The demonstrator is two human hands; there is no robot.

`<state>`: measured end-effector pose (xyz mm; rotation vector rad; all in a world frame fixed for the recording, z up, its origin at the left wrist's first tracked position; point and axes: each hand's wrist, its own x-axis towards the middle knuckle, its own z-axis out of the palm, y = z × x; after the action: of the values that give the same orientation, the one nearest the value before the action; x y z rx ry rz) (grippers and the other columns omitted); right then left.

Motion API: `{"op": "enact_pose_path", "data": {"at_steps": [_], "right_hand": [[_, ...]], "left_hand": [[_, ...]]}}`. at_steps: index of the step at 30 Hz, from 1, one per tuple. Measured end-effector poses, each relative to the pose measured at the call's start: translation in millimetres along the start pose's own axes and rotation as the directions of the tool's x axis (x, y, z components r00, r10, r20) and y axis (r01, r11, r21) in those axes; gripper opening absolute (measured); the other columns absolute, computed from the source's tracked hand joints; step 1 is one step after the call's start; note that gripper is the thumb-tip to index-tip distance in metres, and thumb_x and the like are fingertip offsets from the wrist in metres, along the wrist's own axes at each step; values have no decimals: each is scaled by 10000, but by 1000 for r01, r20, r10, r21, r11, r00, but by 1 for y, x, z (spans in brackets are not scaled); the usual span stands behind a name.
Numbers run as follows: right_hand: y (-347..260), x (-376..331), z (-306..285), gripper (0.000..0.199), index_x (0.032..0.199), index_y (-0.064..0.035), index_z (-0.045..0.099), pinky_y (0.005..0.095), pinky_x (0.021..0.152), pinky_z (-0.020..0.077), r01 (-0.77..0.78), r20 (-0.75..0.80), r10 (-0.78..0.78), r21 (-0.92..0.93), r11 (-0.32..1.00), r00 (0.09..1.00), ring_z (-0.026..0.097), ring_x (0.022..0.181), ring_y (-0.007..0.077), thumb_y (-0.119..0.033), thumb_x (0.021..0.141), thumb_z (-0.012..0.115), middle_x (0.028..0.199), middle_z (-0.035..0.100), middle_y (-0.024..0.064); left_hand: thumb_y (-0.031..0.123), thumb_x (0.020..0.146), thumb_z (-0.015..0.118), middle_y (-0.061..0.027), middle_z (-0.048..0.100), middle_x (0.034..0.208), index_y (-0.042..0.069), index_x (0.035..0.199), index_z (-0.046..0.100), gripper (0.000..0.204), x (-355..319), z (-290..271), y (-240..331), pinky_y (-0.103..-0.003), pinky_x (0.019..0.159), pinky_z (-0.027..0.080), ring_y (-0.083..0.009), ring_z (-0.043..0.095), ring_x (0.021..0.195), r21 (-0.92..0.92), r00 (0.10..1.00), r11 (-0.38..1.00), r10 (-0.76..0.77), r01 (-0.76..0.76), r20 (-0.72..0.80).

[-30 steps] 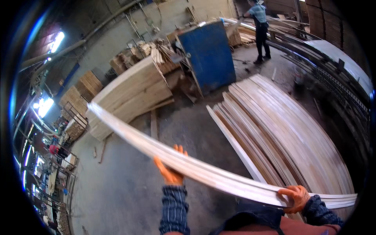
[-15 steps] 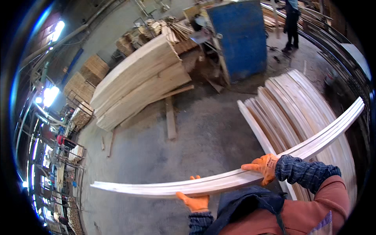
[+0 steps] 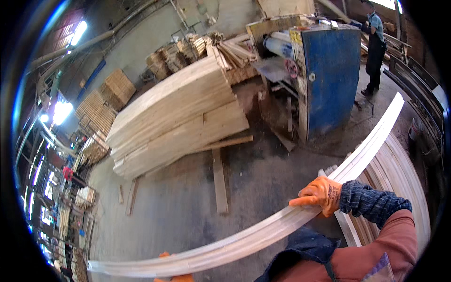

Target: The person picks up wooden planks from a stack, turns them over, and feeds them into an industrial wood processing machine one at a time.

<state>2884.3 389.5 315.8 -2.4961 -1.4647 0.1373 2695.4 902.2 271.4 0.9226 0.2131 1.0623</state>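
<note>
A long, pale, grooved wooden moulding [image 3: 249, 242] stretches from the lower left to the upper right, bent in the fisheye picture. My right hand [image 3: 323, 195], in an orange glove, is closed over it right of its middle. Lower left, my left hand [image 3: 181, 278], also gloved in orange, grips it from beneath; the moulding and the picture's lower edge hide most of that hand. Under my right forearm lies a stack of similar long strips [image 3: 397, 174], partly covered by the moulding and my sleeve.
Ahead stands a large pile of pale boards [image 3: 178, 117], with a loose plank [image 3: 219, 181] on the floor before it. Right of the pile is a machine with a blue panel [image 3: 331, 77]. A person [image 3: 375, 51] stands beyond it. Bundled wood [image 3: 96, 105] lines the left.
The moulding has tilted more, its left end lower and its right end swung toward the middle. My left hand has moved down and left. The view has shifted, showing more of the machine and the person.
</note>
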Motion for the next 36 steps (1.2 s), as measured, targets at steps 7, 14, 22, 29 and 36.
{"op": "enact_pose_path", "data": {"at_steps": [7, 14, 22, 29, 36], "right_hand": [[168, 125, -125, 1175, 1653, -300, 326, 477, 793, 546, 75, -63, -97, -287, 955, 993, 688, 924, 316, -243, 601, 846, 1191, 664, 140], [290, 265, -273, 1154, 1562, -272, 493, 471, 780, 543, 166, -94, -232, -451, 877, 968, 676, 973, 295, -257, 462, 843, 1167, 664, 88], [434, 445, -306, 1081, 1544, -272, 495, 459, 954, 535, 84, -110, -138, -395, 915, 984, 669, 1107, 335, -140, 539, 873, 1209, 685, 102], [537, 561, -311, 1125, 1591, -311, 408, 448, 1036, 540, 8, -127, -43, -266, 964, 991, 657, 1199, 369, -182, 604, 931, 1301, 675, 139], [608, 577, -341, 1136, 1609, -283, 383, 460, 1054, 516, -125, -163, 103, -137, 983, 981, 643, 1183, 407, -198, 620, 934, 1297, 659, 170]], "left_hand": [[844, 888, 413, -285, 549, 1493, -104, 1518, 437, 1138, 134, 46, -148, -602, 1242, 328, -422, 522, 1398, -236, 937, 922, -251, 308, 242], [680, 895, 644, -280, 570, 1470, -50, 1439, 557, 915, 216, 186, -269, -631, 1170, 412, -441, 561, 1344, -162, 985, 977, -122, 141, 121], [669, 807, 767, -229, 606, 1449, -2, 1321, 650, 853, 400, 239, -394, -596, 1111, 459, -457, 564, 1318, -743, 869, 538, -480, 398, 117], [630, 816, 792, -206, 634, 1403, 12, 1313, 654, 806, 558, 391, -447, -565, 1060, 484, -417, 599, 1260, -394, 913, 848, -225, 356, 340], [592, 824, 818, -182, 663, 1357, 27, 1306, 658, 760, 645, 521, -463, -534, 1009, 510, -377, 634, 1201, 6, 819, 839, 529, -543, 222]]}}
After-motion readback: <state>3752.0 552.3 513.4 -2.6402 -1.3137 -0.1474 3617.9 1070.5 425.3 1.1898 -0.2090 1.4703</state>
